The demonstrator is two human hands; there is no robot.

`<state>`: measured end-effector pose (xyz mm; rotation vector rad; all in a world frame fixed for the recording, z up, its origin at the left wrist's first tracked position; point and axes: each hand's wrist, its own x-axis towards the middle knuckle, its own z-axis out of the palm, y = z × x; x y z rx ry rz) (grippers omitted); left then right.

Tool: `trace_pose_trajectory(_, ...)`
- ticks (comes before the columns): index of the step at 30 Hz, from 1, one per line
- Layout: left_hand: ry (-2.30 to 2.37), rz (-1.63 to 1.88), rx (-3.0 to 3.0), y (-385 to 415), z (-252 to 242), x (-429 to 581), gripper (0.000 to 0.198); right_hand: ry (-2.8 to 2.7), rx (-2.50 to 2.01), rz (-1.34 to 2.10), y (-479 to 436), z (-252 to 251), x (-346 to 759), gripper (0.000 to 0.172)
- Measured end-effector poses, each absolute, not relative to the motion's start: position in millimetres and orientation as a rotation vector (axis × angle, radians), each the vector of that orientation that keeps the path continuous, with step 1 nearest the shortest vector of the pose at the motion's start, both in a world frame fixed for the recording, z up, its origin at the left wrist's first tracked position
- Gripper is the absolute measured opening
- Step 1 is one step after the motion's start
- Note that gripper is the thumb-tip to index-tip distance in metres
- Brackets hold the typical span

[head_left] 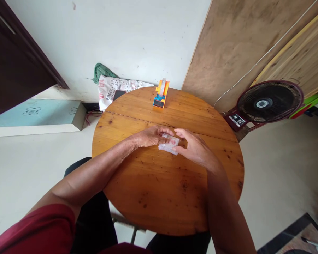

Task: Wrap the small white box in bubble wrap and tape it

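Note:
A small packet in clear bubble wrap (169, 145), with a reddish mark showing through, is near the middle of the round wooden table (159, 190). My left hand (153, 135) holds its left side, the thumb lying over the wrap. At the packet's right edge is my right hand (194, 146), its thumb close to or touching the wrap and its fingers spread apart from the thumb. An orange and blue tape dispenser (161, 94) stands at the table's far edge.
White printed sacks (104, 91) and a green bag (102, 70) lie against the wall behind the table. A black fan (270, 102) stands at the right. On the left is a pale blue-topped box (42, 114).

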<state>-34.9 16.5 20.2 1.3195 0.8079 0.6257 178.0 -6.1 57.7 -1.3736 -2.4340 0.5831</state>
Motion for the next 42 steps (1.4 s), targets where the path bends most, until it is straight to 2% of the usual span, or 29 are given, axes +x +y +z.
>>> trace_pose_trajectory(4,0.816,0.605,1.315,17,20,-36,0.033,-2.438,-1.343,0.578,-6,63,178,0.028)
trace_pose_trajectory(8,0.793,0.599,1.342,18,18,-36,0.031,-2.491,-1.274,0.597,-8,65,176,0.019)
trace_pose_trajectory(16,0.804,0.581,1.387,17,22,-36,0.027,-2.545,-1.233,0.52,-10,64,177,0.02)
trace_pose_trajectory(23,0.942,0.689,1.37,21,17,-39,0.037,-2.148,-1.252,0.535,9,52,187,0.02)
trace_pose_trajectory(29,1.138,0.836,1.36,32,7,-42,0.021,-2.23,-1.442,0.627,21,36,197,0.025)
trace_pose_trajectory(35,1.156,0.893,1.246,36,6,-39,0.009,-2.342,-1.536,0.498,29,23,199,0.029)
trace_pose_trajectory(42,1.191,0.938,1.165,37,8,-38,0.003,-2.039,-1.583,0.611,50,-6,206,0.032)
